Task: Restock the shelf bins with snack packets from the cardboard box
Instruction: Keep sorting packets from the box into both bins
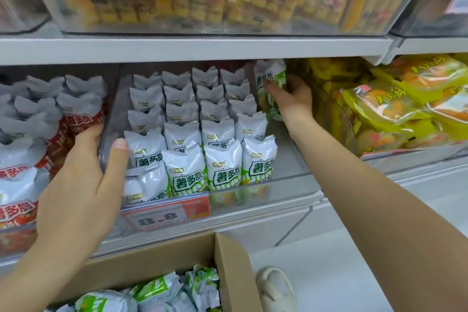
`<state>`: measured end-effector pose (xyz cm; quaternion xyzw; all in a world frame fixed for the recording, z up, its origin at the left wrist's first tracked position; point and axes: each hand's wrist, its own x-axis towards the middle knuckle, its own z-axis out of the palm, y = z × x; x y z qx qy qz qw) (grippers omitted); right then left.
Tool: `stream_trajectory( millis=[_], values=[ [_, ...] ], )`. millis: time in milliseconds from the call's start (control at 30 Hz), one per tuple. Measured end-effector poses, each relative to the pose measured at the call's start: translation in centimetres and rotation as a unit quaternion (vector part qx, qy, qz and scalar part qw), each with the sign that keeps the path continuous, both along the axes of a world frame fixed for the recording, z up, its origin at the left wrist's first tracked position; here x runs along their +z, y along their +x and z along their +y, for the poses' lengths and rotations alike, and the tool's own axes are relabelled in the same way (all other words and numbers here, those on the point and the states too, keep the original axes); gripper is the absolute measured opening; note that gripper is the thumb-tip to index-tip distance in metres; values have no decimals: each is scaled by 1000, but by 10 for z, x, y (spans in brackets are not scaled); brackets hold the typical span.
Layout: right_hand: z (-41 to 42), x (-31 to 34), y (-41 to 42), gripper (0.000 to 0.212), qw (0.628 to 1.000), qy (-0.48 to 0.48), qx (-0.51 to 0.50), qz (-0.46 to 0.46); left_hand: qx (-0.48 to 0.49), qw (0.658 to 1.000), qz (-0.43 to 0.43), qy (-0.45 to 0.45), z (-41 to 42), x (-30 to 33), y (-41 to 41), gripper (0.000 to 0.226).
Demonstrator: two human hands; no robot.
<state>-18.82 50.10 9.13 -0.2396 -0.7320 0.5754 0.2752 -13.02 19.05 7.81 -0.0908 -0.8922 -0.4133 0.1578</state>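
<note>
A clear shelf bin (pixel 286 177) in the middle holds several rows of upright white-and-green snack packets (pixel 186 172). My right hand (pixel 291 99) reaches deep into the bin's right rear corner and grips one white-and-green packet (pixel 269 83), held upright. My left hand (pixel 83 177) grips the bin's left wall near the front, thumb inside against the packets. The cardboard box (pixel 228 268) sits below, with several green-and-white packets (pixel 157 291) lying loose inside.
A bin of red-and-white packets (pixel 30 134) stands to the left, and a bin of yellow-orange bags (pixel 405 104) to the right. The upper shelf (pixel 202 45) hangs low over the bins. A price tag (pixel 164 213) fronts the middle bin. A pale shoe (pixel 276 289) is on the floor.
</note>
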Motion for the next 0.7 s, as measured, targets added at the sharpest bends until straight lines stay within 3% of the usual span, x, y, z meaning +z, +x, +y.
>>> stream_trajectory(
  millis=[133, 400, 567, 700],
  values=[
    [-2, 12, -2, 52, 994, 91, -30, 58, 8, 1000, 11, -15, -3, -8, -6, 59],
    [4, 3, -31, 64, 977, 211, -9, -20, -1, 999, 23, -26, -6, -14, -9, 60],
    [7, -9, -44, 60, 973, 225, 34, -40, 3, 999, 29, -29, -7, -16, -11, 61],
    [12, -12, -41, 56, 960, 248, 85, -94, 2, 999, 27, -19, -11, -26, -16, 49]
  ],
)
